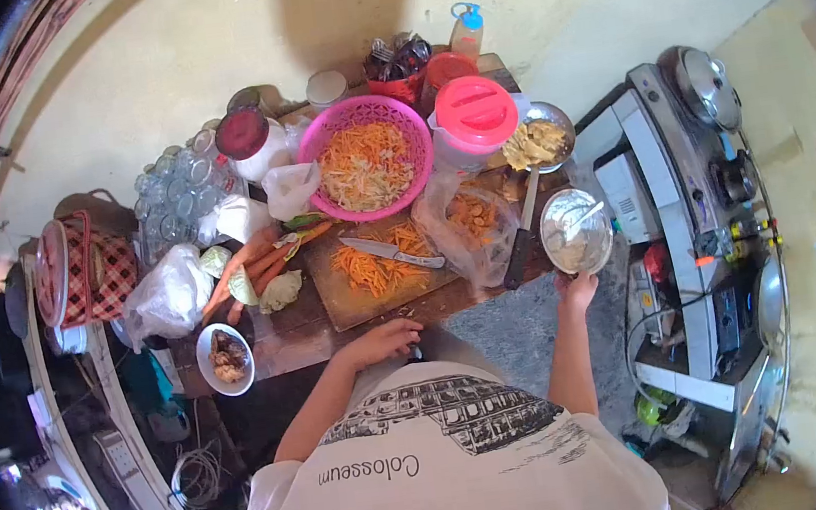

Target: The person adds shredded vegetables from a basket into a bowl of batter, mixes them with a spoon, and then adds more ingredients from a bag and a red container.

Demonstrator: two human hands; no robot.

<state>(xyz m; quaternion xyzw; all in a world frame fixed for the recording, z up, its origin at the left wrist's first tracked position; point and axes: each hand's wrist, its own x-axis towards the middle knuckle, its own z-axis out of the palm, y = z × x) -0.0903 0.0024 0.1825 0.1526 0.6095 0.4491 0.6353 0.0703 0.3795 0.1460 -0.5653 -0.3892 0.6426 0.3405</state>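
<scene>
My right hand point(578, 290) grips the near rim of a metal bowl point(553, 257). The bowl holds a pale, flour-like mixture, and a spoon point(587, 217) leans in it. My left hand point(390, 342) lies loosely over my lap near the table edge, its fingers slightly bent with nothing visible in them. Just beyond it is a wooden cutting board point(333, 304) bearing shredded carrot point(370, 271) and a knife point(393, 254). A second, dark-handled knife point(517, 258) lies between a clear plastic bag point(445, 226) of orange pieces and the metal bowl.
A pink basket point(307, 156) holds shredded vegetables. Behind the bowl stand a pink-lidded pitcher point(478, 116) and a dish of yellowish dough point(536, 143). Carrots point(249, 258), cauliflower point(281, 291), glass jars point(175, 196) and a white bowl point(207, 363) are left. A stove point(684, 163) stands right.
</scene>
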